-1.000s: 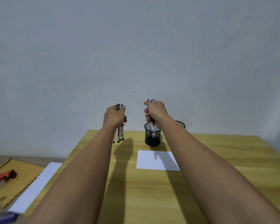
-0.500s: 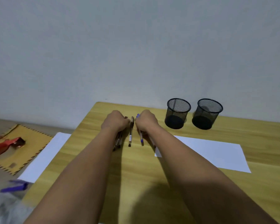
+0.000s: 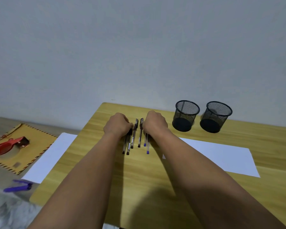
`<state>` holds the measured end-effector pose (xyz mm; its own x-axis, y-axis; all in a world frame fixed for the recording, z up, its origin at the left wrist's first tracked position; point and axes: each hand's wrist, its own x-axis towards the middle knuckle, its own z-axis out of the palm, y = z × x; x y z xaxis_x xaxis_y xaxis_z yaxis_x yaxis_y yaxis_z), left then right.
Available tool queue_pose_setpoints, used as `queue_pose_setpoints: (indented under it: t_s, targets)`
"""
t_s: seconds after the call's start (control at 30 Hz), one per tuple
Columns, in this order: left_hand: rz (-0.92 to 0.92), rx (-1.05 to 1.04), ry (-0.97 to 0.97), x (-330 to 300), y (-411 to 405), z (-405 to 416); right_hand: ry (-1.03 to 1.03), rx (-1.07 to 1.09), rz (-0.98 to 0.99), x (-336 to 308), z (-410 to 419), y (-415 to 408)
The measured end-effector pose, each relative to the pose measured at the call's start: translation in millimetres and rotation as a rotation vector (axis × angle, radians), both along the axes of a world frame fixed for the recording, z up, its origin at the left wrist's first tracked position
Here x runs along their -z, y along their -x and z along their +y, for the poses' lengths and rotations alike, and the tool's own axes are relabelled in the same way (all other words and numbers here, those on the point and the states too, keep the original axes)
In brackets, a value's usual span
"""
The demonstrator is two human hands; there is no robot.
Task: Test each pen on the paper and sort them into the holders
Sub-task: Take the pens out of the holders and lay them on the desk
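Both hands rest knuckles-up on the table (image 3: pixel 139 179), fingers curled. The left hand (image 3: pixel 117 125) covers the black pens (image 3: pixel 128 144); the right hand (image 3: pixel 154 123) covers the blue pens (image 3: pixel 146 142). Whether they grip is hidden. Two pens (image 3: pixel 137 133) lie loose between the hands. The paper (image 3: pixel 221 156) and two holders (image 3: pixel 185 115) sit right of the right hand, bare wood nearer the body.

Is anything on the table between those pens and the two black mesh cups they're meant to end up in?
Nothing visible. The pens lie under both hands; bare table runs from the right hand to the two cups, and the paper lies flat, nearer the person.
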<state>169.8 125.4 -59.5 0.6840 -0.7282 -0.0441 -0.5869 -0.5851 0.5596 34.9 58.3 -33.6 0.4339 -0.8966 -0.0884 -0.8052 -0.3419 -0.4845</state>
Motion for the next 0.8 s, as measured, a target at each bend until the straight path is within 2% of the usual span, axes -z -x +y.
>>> queue_pose_setpoints:
  t_s: [0.17, 0.4, 0.57, 0.8]
  targets:
    - [-0.066, -0.005, 0.009, 3, 6, 1, 0.028, -0.014, 0.033, 3, -2, 10]
    - [-0.102, 0.002, 0.055, 2, 5, 6, 0.086, -0.052, -0.027, -3, -3, 6]
    - [-0.102, 0.094, 0.050, 0, 3, 3, 0.052, -0.096, 0.088, -8, -1, -5]
    - [-0.114, 0.146, 0.020, -2, 2, 2, 0.011, -0.087, 0.123, -9, 2, -17]
